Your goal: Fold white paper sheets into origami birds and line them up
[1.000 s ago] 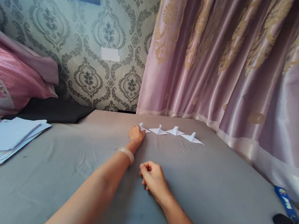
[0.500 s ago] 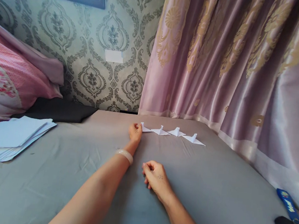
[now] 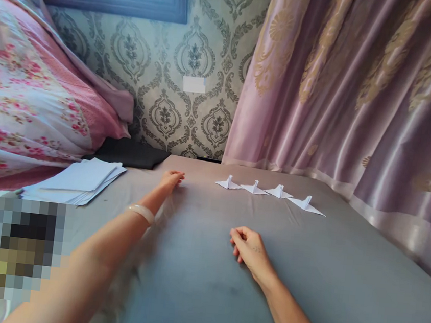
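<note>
Four folded white paper birds stand in a row on the grey bed sheet [image 3: 197,262], close to the foot of the pink and gold curtain [image 3: 353,94]; the row serves as the landmark here. It runs from the leftmost paper bird [image 3: 228,183] through the second paper bird [image 3: 254,187] and the third paper bird [image 3: 278,191] to the rightmost paper bird [image 3: 305,204]. The left hand [image 3: 171,178] lies stretched out on the sheet to the left of the row, apart from the leftmost bird and touching none of them; its fingers are extended, lying loosely together and holding nothing, and a pale bangle [image 3: 141,212] sits on the wrist. The right hand [image 3: 249,248] rests on the sheet nearer the camera than the row, well apart from it, with its fingers curled loosely inward and nothing seen in them. Farther left of the row, beyond the left hand, a stack of white paper sheets [image 3: 78,182] lies on the bed beside a pink floral quilt [image 3: 33,101]. Behind the row stands a wall with damask wallpaper [image 3: 193,77].
</note>
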`<state>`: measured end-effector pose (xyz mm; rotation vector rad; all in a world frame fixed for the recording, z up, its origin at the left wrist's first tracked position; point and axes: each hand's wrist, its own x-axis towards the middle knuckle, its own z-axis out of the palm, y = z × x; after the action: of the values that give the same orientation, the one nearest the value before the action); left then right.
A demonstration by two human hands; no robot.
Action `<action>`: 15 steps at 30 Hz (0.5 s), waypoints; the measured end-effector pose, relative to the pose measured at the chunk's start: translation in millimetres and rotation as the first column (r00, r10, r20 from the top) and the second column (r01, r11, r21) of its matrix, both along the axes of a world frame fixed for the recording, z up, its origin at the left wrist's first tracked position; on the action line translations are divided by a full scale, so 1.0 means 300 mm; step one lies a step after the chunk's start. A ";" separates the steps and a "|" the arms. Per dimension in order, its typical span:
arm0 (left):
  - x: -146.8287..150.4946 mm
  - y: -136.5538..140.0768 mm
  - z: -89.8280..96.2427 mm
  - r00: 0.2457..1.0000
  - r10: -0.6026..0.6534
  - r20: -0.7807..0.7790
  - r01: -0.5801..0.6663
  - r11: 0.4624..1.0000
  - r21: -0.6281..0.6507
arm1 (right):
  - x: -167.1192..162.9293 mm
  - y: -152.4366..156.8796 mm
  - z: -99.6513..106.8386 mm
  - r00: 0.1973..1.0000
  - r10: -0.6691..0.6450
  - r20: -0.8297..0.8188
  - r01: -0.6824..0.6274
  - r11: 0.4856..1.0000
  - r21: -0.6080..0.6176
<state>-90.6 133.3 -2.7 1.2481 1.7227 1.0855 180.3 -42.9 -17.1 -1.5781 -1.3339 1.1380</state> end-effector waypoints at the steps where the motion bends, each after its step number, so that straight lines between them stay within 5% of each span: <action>1: -0.062 -0.006 0.024 0.999 0.032 -0.030 -0.032 0.999 -0.004 | 0.000 0.000 0.001 1.000 -0.002 0.002 0.002 1.000 -0.004; 10: -0.656 -0.190 0.240 0.882 0.275 -0.383 -0.305 0.952 -0.019 | 0.018 0.010 -0.005 0.999 0.028 0.035 -0.025 0.997 -0.072; 15: -0.808 -0.320 0.289 0.776 0.275 -0.567 -0.339 0.941 -0.007 | 0.010 0.015 0.005 0.998 -0.015 0.064 0.023 0.993 -0.112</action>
<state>-333.0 37.4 83.9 1.3271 2.4741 0.8220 183.4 -38.4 -15.6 -1.7174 -1.3126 1.1781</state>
